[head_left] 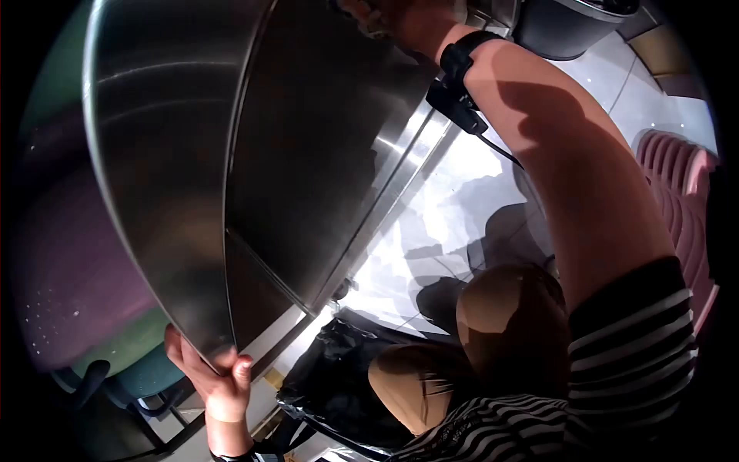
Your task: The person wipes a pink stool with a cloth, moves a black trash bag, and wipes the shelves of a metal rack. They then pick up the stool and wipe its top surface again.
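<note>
My left hand grips the lower corner of a stainless-steel top, with the thumb on the near side and the fingers curled round the edge. Beside that top is a dark steel panel, dull and shaded, with a bright strip of glare near its right edge. My right hand reaches to the panel's far end, partly cut off by the frame. Its fingers are bent round a pale, crumpled-looking item, too dark and blurred to name. A black strap with a small device and cable sits on the right wrist.
A black plastic bag lines a bin near my knees. Stacked pink stools stand at the right, and a dark grey bin at the upper right. Purple and green seats lie beyond the steel top. Pale tiles cover the floor.
</note>
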Tool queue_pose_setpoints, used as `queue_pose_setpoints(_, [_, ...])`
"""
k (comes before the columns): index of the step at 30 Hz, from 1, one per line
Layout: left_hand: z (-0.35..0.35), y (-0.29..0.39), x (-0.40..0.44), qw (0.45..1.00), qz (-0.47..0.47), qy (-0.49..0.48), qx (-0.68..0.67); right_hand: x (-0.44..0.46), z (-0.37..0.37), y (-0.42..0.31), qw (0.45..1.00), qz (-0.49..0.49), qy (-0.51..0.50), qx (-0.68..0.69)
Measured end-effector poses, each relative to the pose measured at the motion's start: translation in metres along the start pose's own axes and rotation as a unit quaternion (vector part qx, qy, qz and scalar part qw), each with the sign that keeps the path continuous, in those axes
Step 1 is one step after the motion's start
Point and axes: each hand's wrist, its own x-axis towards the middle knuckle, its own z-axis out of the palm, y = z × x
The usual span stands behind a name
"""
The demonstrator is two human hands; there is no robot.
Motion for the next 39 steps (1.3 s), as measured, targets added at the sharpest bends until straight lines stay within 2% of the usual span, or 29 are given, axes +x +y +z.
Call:
queue_pose_setpoints(1, [0.002, -0.007, -0.007, 1.000, 0.005, -0.008, 0.005, 0.003, 0.009, -0.003, 0.998, 0.010, 0.050, 0.029])
queue_pose_setpoints(2, [0.004, -0.014, -0.011, 0.997, 0.051, 0.017, 0.060, 0.004, 0.020, -0.009, 0.997, -0.024, 0.075, 0.026])
queue_pose_setpoints(5, [0.014, -0.036, -0.033, 0.997, 0.028, 0.014, -0.070, 0.008, 0.065, -0.033, 0.981, -0.121, 0.151, 0.011])
queue_pose_setpoints(8, [0.016, -0.030, -0.036, 0.986, -0.016, -0.002, -0.169, -0.007, 0.088, -0.055, 0.966, -0.196, 0.167, 0.020])
queue_pose_setpoints(12, [0.018, -0.032, -0.021, 0.989, 0.058, -0.007, -0.134, 0.029, 0.082, -0.058, 0.969, -0.163, 0.176, 0.057])
queue_pose_setpoints(16, [0.020, -0.021, -0.024, 0.988, -0.001, 0.014, -0.151, 0.064, 0.071, -0.025, 0.980, -0.049, 0.160, 0.104])
queue_pose_setpoints(19, [0.021, -0.028, -0.035, 0.984, -0.065, 0.029, -0.165, 0.063, 0.051, -0.009, 0.985, -0.002, 0.153, 0.074])
queue_pose_setpoints(21, [0.024, -0.024, -0.034, 0.984, -0.075, 0.068, -0.149, 0.069, 0.050, -0.024, 0.989, 0.013, 0.105, 0.101])
queue_pose_setpoints(24, [0.009, -0.021, -0.022, 0.999, 0.008, -0.001, 0.044, 0.078, 0.059, -0.063, 0.991, 0.006, 0.055, 0.122])
queue_pose_setpoints(26, [0.006, -0.030, -0.027, 0.996, 0.019, -0.040, 0.074, 0.083, 0.084, -0.107, 0.994, -0.002, 0.018, 0.105])
queue_pose_setpoints(29, [0.011, -0.002, -0.006, 0.999, -0.019, 0.037, -0.003, 0.042, 0.138, -0.188, 0.976, -0.055, 0.087, 0.191])
queue_pose_setpoints(33, [0.014, -0.003, -0.003, 0.997, 0.006, 0.079, -0.023, -0.091, 0.164, -0.277, 0.933, -0.146, -0.015, 0.328])
queue_pose_setpoints(36, [0.015, -0.006, -0.002, 0.997, 0.017, 0.070, -0.030, -0.195, 0.168, -0.315, 0.869, -0.183, -0.112, 0.446])
queue_pose_setpoints(38, [0.012, -0.002, 0.003, 0.998, 0.032, 0.060, -0.005, -0.241, 0.170, -0.328, 0.844, -0.235, -0.144, 0.461])
queue_pose_setpoints(39, [0.014, 0.000, 0.004, 0.996, 0.039, 0.073, -0.017, -0.246, 0.172, -0.323, 0.861, -0.301, -0.150, 0.382])
